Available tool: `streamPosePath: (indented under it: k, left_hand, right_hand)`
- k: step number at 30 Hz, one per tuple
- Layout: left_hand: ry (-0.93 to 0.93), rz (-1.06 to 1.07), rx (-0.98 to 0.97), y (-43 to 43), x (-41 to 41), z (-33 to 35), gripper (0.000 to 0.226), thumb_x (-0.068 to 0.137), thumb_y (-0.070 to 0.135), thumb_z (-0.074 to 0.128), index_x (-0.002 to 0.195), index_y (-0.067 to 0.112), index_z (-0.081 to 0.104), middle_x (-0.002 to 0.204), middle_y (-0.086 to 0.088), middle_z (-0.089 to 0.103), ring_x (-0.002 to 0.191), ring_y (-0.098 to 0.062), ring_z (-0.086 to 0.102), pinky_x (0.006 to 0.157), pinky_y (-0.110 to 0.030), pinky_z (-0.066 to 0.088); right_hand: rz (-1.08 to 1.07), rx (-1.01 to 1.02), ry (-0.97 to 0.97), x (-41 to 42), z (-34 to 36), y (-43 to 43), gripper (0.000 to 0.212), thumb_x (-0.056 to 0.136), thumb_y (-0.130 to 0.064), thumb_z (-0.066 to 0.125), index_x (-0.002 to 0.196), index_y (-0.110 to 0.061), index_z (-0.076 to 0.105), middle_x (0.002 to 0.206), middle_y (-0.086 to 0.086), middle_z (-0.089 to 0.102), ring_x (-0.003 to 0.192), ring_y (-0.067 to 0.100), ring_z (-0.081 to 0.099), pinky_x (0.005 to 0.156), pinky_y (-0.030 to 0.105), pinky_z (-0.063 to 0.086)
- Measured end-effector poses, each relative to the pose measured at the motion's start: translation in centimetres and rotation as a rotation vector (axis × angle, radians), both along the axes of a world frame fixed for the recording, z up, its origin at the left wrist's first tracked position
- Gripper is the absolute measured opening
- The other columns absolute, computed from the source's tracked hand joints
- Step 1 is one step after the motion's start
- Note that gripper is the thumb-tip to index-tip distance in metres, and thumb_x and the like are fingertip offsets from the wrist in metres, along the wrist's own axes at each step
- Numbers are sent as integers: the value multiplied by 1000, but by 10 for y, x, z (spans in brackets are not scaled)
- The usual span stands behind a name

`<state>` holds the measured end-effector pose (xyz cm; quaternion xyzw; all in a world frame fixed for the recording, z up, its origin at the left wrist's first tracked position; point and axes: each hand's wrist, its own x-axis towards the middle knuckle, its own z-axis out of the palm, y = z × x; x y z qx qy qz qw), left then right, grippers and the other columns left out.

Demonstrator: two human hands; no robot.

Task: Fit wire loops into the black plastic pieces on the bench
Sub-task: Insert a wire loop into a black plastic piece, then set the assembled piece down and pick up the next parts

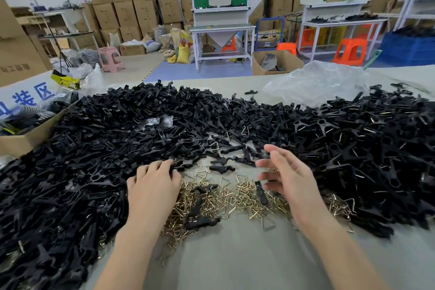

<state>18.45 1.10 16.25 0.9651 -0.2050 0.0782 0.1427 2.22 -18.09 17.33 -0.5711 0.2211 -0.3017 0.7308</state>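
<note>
Crumpled clear plastic bag (315,82) sits off to the right, with an open brown cardboard box (30,135) at the left edge. Further back there's stacked brown cardboard cartons (127,2), a white metal workstation with a green panel (222,27), a pink plastic stool (110,57), orange plastic stools (350,52) and a blue plastic crate (409,49).

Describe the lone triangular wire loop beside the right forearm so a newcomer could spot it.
Find the brass-coloured wire heap between the left hand and right hand. At its near edge, beside the right forearm, lies the loop. Unlike the tangled rest, it lies apart, a full triangle.
</note>
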Motion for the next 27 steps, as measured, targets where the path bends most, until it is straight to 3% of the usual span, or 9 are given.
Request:
streamPosePath:
  k: [4, 8, 11, 15, 18, 20, 24, 27]
  left_hand:
    - [24, 48, 94, -2, 6, 2, 46, 101, 44, 38, 141, 27, 52, 138, -3, 51, 127, -28, 41, 103, -47, 35]
    - [20, 56, 114, 0, 4, 0, 44, 100, 47, 40, 135, 26, 57, 129, -3, 57, 122, -28, 45, 100, -45, 37]
    - [-12, 39, 30, 5, -1, -2, 42, 97, 44, 46, 132, 26, 60, 124, 1, 62, 120, -26, 48, 99, -43, 36]
    - [-136, -35, -246, 3, -13, -1, 37, 93, 34, 58, 125, 17, 65, 114, 0, 65, 112, -25, 52, 100, -44, 37]
    - [-247, -232, -417, -7, -30, 5, 36, 91, 33, 60, 124, 17, 61, 106, 8, 56, 94, -12, 49, 88, -34, 41]
    - [-231, -389, -486, -16, -47, 5, 36, 90, 34, 60, 125, 24, 55, 107, 14, 48, 88, -9, 51, 80, -28, 44]
    - [-141, -577, -553, -28, -68, -1, 36, 89, 33, 61, 123, 30, 50, 113, 20, 42, 92, -2, 56, 80, -8, 43]
    - [-98, -597, -615, -31, -71, -1, 36, 90, 26, 67, 123, 27, 55, 116, 18, 46, 98, 4, 55, 81, -2, 40]
  right_hand:
    - [3, -125, 45, 3, -5, 4, 20, 106, -17, 50, 113, -24, 68, 87, 2, 76, 68, 12, 67, 59, 22, 57]
    - [40, -233, 74, 6, -11, 10, 23, 106, -16, 50, 113, -27, 68, 86, -1, 75, 70, 12, 66, 60, 22, 55]
    - [61, -293, 97, 7, -12, 14, 24, 106, -16, 50, 112, -32, 67, 87, -5, 75, 71, 9, 66, 63, 22, 55]
    - [87, -323, 94, 6, -12, 16, 25, 106, -19, 51, 112, -37, 68, 91, -4, 75, 75, 10, 68, 65, 23, 56]
    - [176, -288, 62, 5, -8, 20, 20, 102, -31, 57, 118, -35, 68, 99, -3, 76, 81, 14, 72, 68, 24, 57]
    - [281, -226, 59, 7, -8, 25, 34, 93, -41, 59, 125, -31, 66, 106, -4, 76, 88, 14, 73, 70, 25, 58]
    - [311, -151, -19, 11, -8, 36, 24, 98, -19, 62, 110, -34, 77, 106, -2, 78, 89, 8, 72, 71, 24, 59]
    - [297, -42, -65, 12, -7, 37, 23, 89, -22, 68, 109, -30, 78, 109, 6, 77, 97, 15, 73, 76, 27, 60]
